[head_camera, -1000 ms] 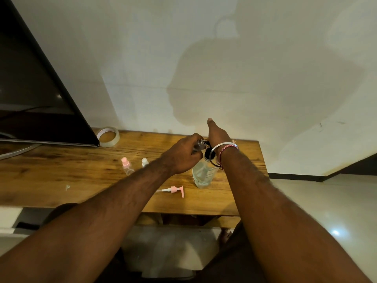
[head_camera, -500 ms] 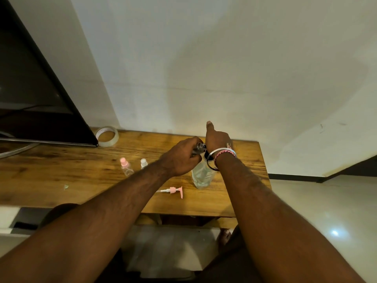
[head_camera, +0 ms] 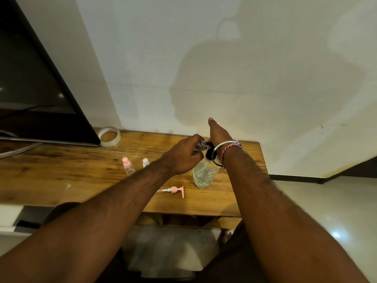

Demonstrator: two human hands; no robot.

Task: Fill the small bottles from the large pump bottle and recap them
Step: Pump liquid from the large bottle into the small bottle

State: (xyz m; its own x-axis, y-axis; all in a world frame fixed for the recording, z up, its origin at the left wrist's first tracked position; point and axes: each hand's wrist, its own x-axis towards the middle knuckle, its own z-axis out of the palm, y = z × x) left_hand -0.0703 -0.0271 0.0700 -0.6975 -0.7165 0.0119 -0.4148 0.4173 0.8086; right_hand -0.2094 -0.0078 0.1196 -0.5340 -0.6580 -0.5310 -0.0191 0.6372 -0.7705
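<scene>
One view only, head-mounted, looking forward and down along both forearms onto the wooden table (head_camera: 61, 176). The table sits mid-distance, crossing the middle of the frame. Above it, the white wall (head_camera: 204, 58) fills the upper half. Left of the table's far edge looms a dark screen (head_camera: 30, 88); right of the table, pale floor (head_camera: 326, 201).

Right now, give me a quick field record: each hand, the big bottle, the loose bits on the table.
left hand: grips small clear bottle, mouth at the pump spout
right hand: on the pump top, fingers hidden
large pump bottle: upright, part full
pink-capped bottle: upright
white-capped bottle: upright
loose pink pump: lying flat
tape roll: by the screen
</scene>
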